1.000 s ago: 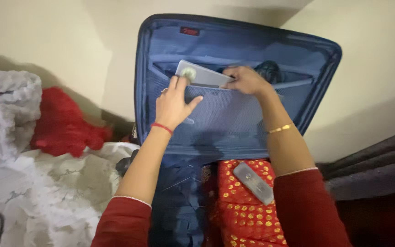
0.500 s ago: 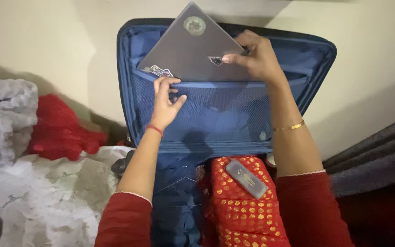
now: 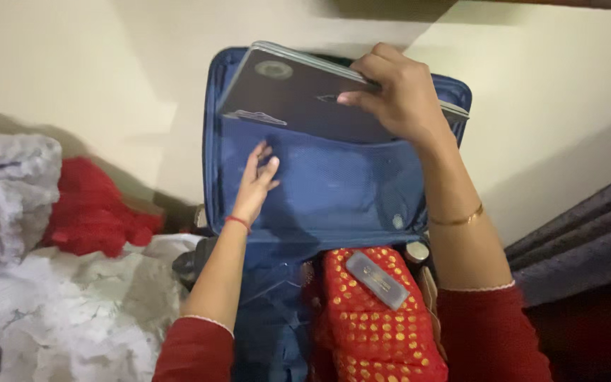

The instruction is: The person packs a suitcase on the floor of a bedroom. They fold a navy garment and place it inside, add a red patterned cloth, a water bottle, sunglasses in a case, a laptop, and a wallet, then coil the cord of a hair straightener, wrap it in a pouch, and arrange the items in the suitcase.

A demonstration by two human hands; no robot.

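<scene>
The grey laptop (image 3: 298,95) sits half out of the blue fabric pocket in the upright lid of the blue suitcase (image 3: 213,141), its upper edge tilted towards the person. The right hand (image 3: 401,95) is closed around the laptop's top right edge, fingers over the rim and thumb on the grey face. The left hand (image 3: 256,180) lies open and flat against the pocket cloth, holding nothing.

Below, in the suitcase body, a red garment with yellow dots (image 3: 373,325) carries a slim grey case (image 3: 377,280). To the left lies a white crumpled blanket (image 3: 58,311) with a red cloth (image 3: 93,212) behind it.

I'd judge the grip risky: one hand pinching one edge of a heavy slab could let it twist and slide, or its lower corner could snag on the pocket's mouth.

Half a second ago the laptop stood higher and more upright, a corner pointing up; now it is lower and leaning forward, and the left hand has moved down the pocket.
</scene>
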